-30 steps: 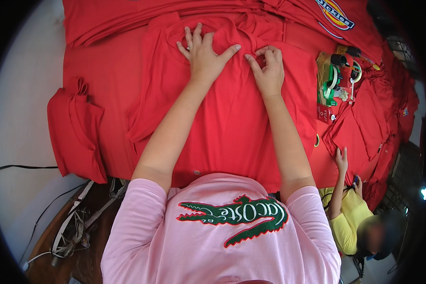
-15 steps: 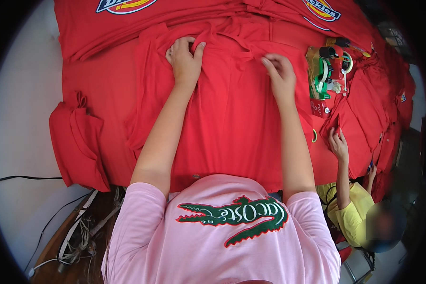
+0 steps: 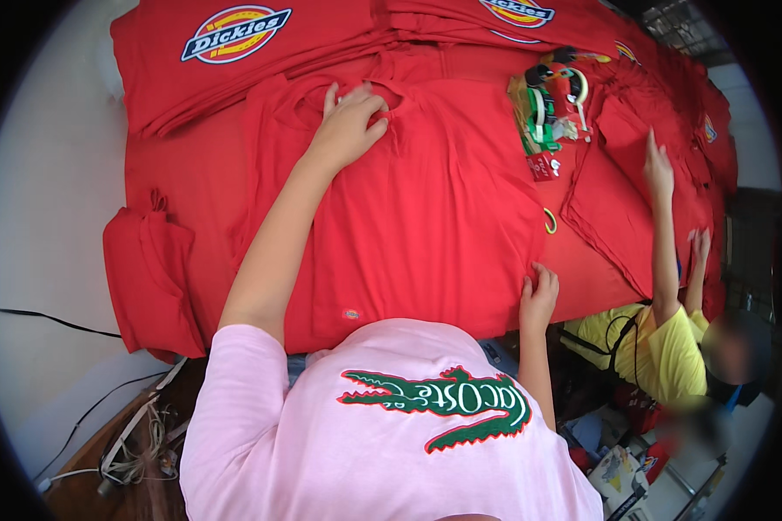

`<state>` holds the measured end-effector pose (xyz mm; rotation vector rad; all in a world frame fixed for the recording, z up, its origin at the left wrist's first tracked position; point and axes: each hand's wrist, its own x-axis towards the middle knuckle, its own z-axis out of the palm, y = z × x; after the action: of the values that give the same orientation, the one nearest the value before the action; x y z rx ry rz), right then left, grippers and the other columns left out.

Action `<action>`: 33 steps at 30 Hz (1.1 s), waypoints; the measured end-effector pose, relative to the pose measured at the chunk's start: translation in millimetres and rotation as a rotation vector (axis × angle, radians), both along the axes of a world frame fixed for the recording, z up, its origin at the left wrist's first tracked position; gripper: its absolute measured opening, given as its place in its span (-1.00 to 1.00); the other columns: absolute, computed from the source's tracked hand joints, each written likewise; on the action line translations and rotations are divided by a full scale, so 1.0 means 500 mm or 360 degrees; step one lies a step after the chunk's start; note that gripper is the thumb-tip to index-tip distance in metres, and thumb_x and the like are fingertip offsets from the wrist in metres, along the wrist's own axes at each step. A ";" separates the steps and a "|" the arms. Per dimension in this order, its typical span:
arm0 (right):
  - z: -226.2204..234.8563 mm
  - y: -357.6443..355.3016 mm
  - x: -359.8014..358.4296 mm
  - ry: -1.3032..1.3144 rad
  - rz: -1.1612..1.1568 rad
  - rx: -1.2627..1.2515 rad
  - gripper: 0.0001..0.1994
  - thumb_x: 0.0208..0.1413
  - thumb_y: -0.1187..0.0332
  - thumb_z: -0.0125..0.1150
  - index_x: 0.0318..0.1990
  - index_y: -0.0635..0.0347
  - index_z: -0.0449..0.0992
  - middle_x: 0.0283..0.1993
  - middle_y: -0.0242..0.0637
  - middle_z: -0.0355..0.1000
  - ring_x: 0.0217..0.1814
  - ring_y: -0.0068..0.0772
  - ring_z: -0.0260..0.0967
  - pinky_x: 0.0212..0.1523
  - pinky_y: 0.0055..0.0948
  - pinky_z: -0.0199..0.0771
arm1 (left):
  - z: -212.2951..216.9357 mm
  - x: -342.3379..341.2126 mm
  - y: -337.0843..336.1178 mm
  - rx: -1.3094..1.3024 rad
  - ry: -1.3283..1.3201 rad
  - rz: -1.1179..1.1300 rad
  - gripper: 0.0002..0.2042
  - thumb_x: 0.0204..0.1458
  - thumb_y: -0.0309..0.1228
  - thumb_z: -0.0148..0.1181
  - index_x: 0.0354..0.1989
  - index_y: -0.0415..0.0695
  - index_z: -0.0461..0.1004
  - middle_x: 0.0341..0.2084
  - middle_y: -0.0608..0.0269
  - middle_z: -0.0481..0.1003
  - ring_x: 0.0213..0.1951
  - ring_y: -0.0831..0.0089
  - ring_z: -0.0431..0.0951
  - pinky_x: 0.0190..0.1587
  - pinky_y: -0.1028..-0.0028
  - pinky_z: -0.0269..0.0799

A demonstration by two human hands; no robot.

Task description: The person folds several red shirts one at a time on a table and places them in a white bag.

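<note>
Pressing left hand fingers spread at red shirt collar; right hand fingers pinching hem.

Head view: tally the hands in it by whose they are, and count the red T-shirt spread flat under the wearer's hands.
Wearer's hands: 2, left hand at the collar, right hand at the hem corner
Co-worker's hands: 2
Spread red T-shirt: 1
Total: 5
</note>
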<state>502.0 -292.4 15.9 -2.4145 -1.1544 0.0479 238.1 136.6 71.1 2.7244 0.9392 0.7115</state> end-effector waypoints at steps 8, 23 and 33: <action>-0.042 -0.044 0.041 0.0165 -0.0489 -0.0004 -0.65 0.01 0.35 0.56 -0.13 0.31 0.55 -0.16 -0.10 0.45 -0.05 -0.07 0.43 0.03 -0.17 0.46 | 0.170 -0.128 -0.249 -0.1776 -0.1031 -0.0223 -0.83 0.30 -0.45 0.22 0.01 -0.17 0.52 -0.14 0.50 0.51 -0.08 0.74 0.43 0.09 0.60 0.33; -0.057 -0.045 0.008 -0.0115 -0.0324 0.0186 -0.72 0.18 0.38 0.39 0.02 0.22 0.55 -0.05 -0.16 0.46 -0.09 -0.06 0.53 -0.04 -0.09 0.54 | 0.156 -0.190 -0.361 -0.1261 -0.1098 0.0160 -0.82 0.17 -0.48 0.40 -0.10 -0.23 0.61 -0.29 0.41 0.49 -0.18 0.64 0.47 -0.04 0.57 0.40; -0.068 -0.020 0.093 0.0830 -0.0526 0.0437 -0.84 0.32 0.35 0.30 -0.15 0.29 0.59 -0.26 -0.24 0.53 -0.25 -0.43 0.48 -0.22 -0.38 0.45 | 0.170 -0.147 -0.349 -0.0176 -0.0784 0.0060 -0.78 -0.02 -0.56 0.42 -0.16 -0.09 0.71 -0.35 0.36 0.53 -0.26 0.39 0.53 0.05 0.36 0.35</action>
<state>548.5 -302.4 -18.3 -2.1322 -0.4883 0.3643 164.6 -37.8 156.1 2.2751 0.8757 1.2213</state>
